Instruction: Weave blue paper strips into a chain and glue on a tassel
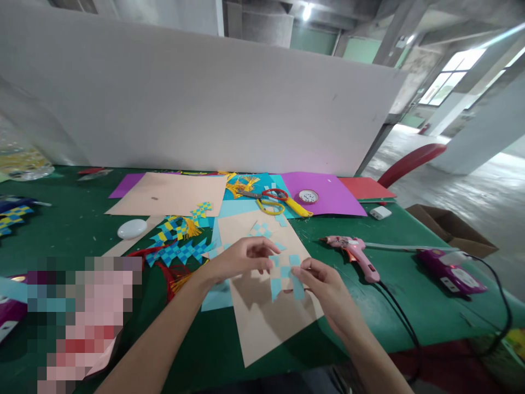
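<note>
Between my two hands is a small woven piece of light blue and peach paper strips [286,272], held above a peach sheet [262,334]. My left hand [250,257] pinches its left edge between thumb and fingers. At its right edge, my right hand [318,276] grips a light blue strip with thumb and forefinger. More pale blue and peach woven paper [261,230] lies on the sheet just beyond my left hand. Blue and yellow woven pieces with tassels [174,230] and a blue woven one [180,251] rest to the left.
Red-handled scissors [274,193], yellow-handled scissors [297,207] and a round tin [308,196] lie at the back. On the right are a pink glue gun [356,254] with its cord and a purple box-like device [451,271]. A white oval object [132,229] sits at left.
</note>
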`<state>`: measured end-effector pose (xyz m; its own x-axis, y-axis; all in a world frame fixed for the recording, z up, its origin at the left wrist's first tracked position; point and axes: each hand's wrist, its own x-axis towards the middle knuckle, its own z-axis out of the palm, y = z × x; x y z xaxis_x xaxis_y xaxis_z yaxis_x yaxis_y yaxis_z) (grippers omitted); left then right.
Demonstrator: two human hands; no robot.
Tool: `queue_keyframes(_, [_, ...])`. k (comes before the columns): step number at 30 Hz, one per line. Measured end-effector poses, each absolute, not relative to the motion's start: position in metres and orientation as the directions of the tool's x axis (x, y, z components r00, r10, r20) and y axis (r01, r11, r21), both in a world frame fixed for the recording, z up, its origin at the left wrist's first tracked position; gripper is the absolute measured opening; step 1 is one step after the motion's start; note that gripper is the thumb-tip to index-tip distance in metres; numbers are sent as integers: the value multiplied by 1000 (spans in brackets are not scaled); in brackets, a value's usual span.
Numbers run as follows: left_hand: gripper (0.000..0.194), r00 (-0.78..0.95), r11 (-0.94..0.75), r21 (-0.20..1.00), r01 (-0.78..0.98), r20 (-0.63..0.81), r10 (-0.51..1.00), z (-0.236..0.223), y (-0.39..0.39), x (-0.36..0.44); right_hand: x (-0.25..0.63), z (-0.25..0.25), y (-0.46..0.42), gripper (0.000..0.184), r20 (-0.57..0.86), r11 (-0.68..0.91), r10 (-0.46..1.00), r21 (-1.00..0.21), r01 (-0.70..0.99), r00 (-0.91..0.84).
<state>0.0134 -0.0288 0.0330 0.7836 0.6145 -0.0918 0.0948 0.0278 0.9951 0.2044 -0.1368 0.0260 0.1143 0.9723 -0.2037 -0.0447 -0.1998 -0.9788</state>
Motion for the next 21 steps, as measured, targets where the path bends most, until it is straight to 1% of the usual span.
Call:
queue_keyframes(2, [39,828,14,989,150,-133,545,34,-29,11,202,24,-140,35,-191,-191,977,-982,-12,96])
queue_keyframes(5, [38,871,38,974,222,-215,442,38,-28,5,198,23,-147,33,-217,-215,974,-976,45,-63])
queue_keyframes(8, [39,883,73,956,283,-290,370,40,-26,1,193,25,-152,32,-259,-250,958,-965,82,-121])
queue_keyframes(13, [30,870,81,943,323,-330,366,37,-24,0,188,25,-155,26,-271,-261,948,-962,76,-166])
queue_keyframes(15, [31,869,83,948,307,-314,383,36,-25,1,187,23,-155,25,-255,-243,959,-964,103,-126])
queue_keyframes(16, [33,869,76,955,288,-294,399,36,-25,2,188,22,-155,25,-230,-218,971,-965,144,-69])
queue_keyframes(17, [35,865,68,961,268,-271,423,36,-25,3,188,20,-155,23,-174,-173,985,-962,212,16])
queue_keyframes(18, [38,852,66,967,247,-249,460,36,-26,5,190,18,-155,21,-62,-95,991,-946,309,115])
queue_keyframes(19, [40,831,71,971,228,-232,506,37,-26,6,191,17,-155,16,105,11,975,-902,431,195])
queue_keyframes(20, [41,802,85,973,213,-223,554,38,-27,7,192,16,-155,9,308,133,924,-817,561,229])
queue_keyframes(21, [40,773,105,974,198,-222,595,39,-27,8,193,15,-155,6,502,251,841,-694,674,204])
